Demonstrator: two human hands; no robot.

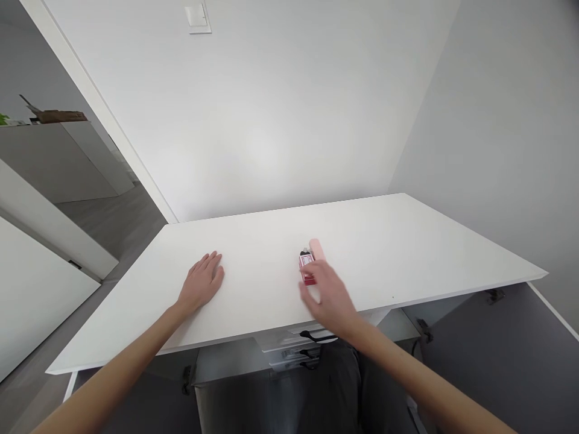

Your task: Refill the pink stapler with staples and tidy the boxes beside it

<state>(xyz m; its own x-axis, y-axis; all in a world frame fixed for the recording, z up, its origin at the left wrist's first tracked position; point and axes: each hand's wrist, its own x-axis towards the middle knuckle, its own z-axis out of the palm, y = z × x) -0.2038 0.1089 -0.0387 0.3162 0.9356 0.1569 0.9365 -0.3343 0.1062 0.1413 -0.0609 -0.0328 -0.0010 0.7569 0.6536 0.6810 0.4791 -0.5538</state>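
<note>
My left hand (202, 281) lies flat on the left part of the white cabinet top (257, 265), palm down, holding nothing. Slightly blurred, my right hand (332, 296) is at a small red and white box-like item (306, 260) with a dark upper end. Its thumb and forefinger are curved and apart, and the fingers cover part of that item; whether they touch it I cannot tell. Just behind the fingers lies a pale pink rounded stick-like object (316, 248), its lower end hidden by my hand.
Below the top's front edge are several drawers with black handles (319, 337). A cabinet door (497, 355) stands open at the right. Walls border the top at the back and right. A doorway at the left shows a grey cabinet (49, 163) in another room.
</note>
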